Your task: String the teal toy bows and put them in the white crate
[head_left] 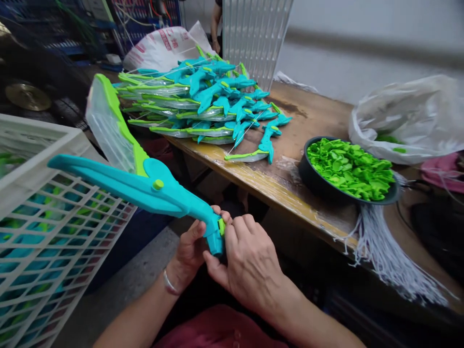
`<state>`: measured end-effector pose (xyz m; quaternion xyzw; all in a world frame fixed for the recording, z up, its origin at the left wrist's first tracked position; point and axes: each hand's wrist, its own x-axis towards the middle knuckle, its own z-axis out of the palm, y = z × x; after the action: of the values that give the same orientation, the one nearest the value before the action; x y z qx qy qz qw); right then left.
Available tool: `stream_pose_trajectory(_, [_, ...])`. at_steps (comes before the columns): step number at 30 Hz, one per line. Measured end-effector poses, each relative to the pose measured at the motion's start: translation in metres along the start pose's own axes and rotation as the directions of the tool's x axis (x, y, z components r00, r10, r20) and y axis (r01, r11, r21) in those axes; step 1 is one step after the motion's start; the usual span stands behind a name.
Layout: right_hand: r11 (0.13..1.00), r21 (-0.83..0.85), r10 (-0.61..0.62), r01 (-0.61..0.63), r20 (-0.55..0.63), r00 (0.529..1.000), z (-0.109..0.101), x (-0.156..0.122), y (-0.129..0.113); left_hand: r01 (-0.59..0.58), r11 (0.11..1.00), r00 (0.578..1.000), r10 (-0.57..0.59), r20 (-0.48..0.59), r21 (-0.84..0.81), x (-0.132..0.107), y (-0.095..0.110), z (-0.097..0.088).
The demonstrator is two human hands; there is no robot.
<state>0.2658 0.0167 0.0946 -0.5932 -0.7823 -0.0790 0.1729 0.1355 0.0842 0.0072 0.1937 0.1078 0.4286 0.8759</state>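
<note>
A blue toy [145, 186] is held below the worktop's [290, 183] front edge, gripped by the left hand [190, 251]. A small green clip [221, 226] is being pressed on by the right hand [250, 261], which is closed on it. A firm push seems needed next. Finished toys [203, 101] are piled at the back corner, and a bowl [311, 181] of clips is near the front edge.

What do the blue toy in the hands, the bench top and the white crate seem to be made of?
The toy: moulded plastic by its look, smooth turquoise with a slight sheen and lime green parts. The bench top: apparently wood, brown and worn, its front edge glossy as if taped or varnished. The crate: probably plastic, white, matte, moulded lattice walls.
</note>
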Motion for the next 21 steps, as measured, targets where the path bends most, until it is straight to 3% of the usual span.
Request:
stream_pose_trajectory(3, [0.997,-0.043,-0.066,0.068,0.046,0.997,0.0,-0.001,0.002,0.035,0.999,0.999,-0.035,-0.03,-0.007,-0.006,-0.002,-0.001])
stream_pose_trajectory(7, [0.983,-0.018,-0.183,0.184,0.057,0.981,0.005,0.001,0.011,0.029,0.998,0.999,-0.027,0.043,-0.054,-0.006,-0.005,0.004])
stream_pose_trajectory(12, [0.955,0.042,-0.293,0.293,-0.007,0.956,0.013,-0.003,0.029,0.097,0.995,0.994,-0.095,0.061,-0.025,0.001,-0.011,0.006])
stream_pose_trajectory(17, [0.964,0.032,-0.264,0.263,0.016,0.964,0.021,-0.014,0.034,0.164,0.987,0.986,-0.163,-0.044,0.003,0.003,-0.027,-0.001])
stream_pose_trajectory(21, [0.986,0.036,-0.164,0.161,0.074,0.984,0.02,-0.014,0.026,0.146,0.986,0.962,-0.121,-0.245,0.086,-0.004,-0.026,-0.003])
